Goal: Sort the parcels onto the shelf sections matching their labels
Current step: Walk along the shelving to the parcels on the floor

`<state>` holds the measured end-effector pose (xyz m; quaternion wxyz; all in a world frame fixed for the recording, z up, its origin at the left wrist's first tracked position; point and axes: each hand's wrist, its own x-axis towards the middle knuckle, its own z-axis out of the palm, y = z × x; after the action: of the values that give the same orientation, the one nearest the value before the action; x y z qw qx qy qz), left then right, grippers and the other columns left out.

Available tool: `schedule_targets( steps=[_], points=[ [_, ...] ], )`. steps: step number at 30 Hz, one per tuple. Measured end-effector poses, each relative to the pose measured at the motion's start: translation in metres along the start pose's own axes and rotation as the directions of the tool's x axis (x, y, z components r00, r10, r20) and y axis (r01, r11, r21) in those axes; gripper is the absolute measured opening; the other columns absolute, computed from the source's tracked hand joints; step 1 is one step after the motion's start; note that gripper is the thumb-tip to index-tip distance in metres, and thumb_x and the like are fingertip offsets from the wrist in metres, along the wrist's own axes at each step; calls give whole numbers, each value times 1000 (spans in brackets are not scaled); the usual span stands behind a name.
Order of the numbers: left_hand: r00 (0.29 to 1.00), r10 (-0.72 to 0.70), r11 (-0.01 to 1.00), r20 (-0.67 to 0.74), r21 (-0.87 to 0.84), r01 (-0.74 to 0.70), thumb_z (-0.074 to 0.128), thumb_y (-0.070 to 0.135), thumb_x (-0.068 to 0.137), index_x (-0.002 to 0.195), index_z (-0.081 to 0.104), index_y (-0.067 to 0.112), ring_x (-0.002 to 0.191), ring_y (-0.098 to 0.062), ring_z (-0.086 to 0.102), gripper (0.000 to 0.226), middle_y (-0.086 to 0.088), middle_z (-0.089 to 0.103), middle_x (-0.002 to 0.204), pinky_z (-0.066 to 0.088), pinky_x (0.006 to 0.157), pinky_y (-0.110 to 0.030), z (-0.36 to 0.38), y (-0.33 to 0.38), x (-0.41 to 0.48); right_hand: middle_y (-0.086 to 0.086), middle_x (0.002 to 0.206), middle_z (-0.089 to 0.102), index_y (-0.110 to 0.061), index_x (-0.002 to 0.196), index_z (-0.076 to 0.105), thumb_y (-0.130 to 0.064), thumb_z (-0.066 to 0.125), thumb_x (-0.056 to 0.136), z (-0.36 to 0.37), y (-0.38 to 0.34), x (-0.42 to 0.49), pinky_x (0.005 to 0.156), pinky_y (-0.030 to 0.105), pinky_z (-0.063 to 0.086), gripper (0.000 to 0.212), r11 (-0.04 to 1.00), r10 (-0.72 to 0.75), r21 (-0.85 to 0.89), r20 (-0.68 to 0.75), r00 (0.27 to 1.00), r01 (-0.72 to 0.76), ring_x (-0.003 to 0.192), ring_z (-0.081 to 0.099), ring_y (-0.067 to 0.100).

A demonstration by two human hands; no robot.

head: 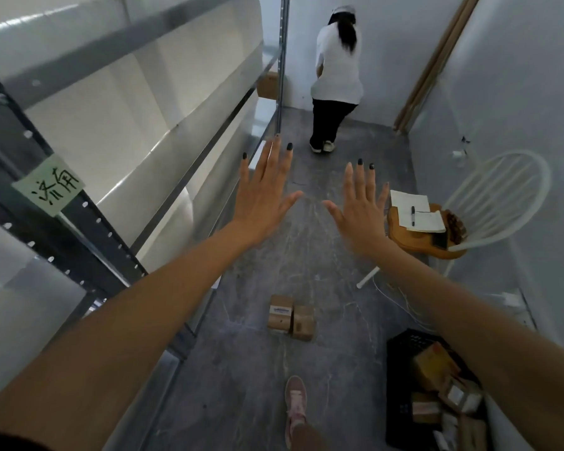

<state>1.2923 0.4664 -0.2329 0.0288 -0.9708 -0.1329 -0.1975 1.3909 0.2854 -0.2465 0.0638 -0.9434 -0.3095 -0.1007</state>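
With both my left hand (263,193) and right hand (360,206) spread empty, the two small cardboard parcels (291,318) on the floor well below my fingers look light and stiff, best gripped across opposite sides.

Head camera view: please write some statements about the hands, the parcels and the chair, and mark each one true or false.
1. Both hands are open and hold nothing. True: the left hand and right hand are spread with palms down.
2. Two small cardboard parcels stand side by side on the floor. True.
3. The black crate is empty. False: several parcels lie inside it.
4. A pen lies on the papers on the white chair. True.
5. The green label is stuck on the wall at the right. False: it is on the metal shelf frame at the left.
6. Nobody else is in the room. False: another person stands at the far end, seen from behind.
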Motion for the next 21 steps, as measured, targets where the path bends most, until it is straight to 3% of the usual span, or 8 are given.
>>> schedule_targets(
  steps=[8,14,17,21],
  points=[
    [993,-60,995,105,-67,67,14,58,94,151,-3,16,148,-21,-4,74,-8,-6,161,5,118,-56,53,6,63,8,160,-4,-19,150,-9,-61,23,92,52,40,64,115,54,-5,79,994,-32,110,129,991,17,147,-10,28],
    [947,-246,920,208,-257,296,22,52,98,152,2,15,149,-22,-1,69,-7,-3,161,1,118,-53,103,8,80,11,159,12,-16,152,4,-56,26,94,103,49,89,114,58,2,73,988,-24,154,326,945,-28,147,-1,32],
    [925,-253,904,282,-271,330,21,52,98,152,3,17,148,-22,3,67,-6,-1,161,0,118,-51,135,-2,74,11,156,21,-13,150,12,-54,29,95,132,39,89,113,57,10,70,974,-5,204,453,891,-98,146,9,32],
    [876,-284,864,390,-292,410,21,49,99,151,10,19,148,-22,8,61,-5,6,161,1,117,-49,190,-14,67,18,137,46,-6,143,30,-49,35,96,185,27,101,104,46,35,64,932,8,268,662,750,-246,127,43,31]
  ],
)
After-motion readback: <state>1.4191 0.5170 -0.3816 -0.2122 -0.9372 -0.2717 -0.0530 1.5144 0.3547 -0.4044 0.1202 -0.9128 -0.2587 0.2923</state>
